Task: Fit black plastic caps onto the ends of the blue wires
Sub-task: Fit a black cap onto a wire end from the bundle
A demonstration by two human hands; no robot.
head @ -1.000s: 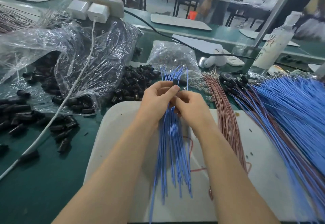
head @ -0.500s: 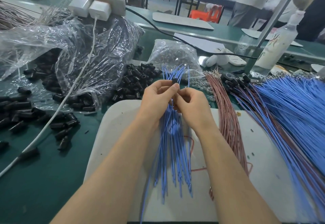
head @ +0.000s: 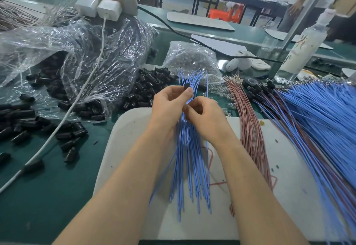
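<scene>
Green bench (head: 48,196): black caps (head: 148,88), white mat (head: 289,177)

Legible text: none could be read anywhere in view.
Bottle (head: 304,48), far right: the label carried red and dark markings, too blurred to be read.
White device (head: 250,62), far, right of centre: marks on its face were too small to be read.
</scene>
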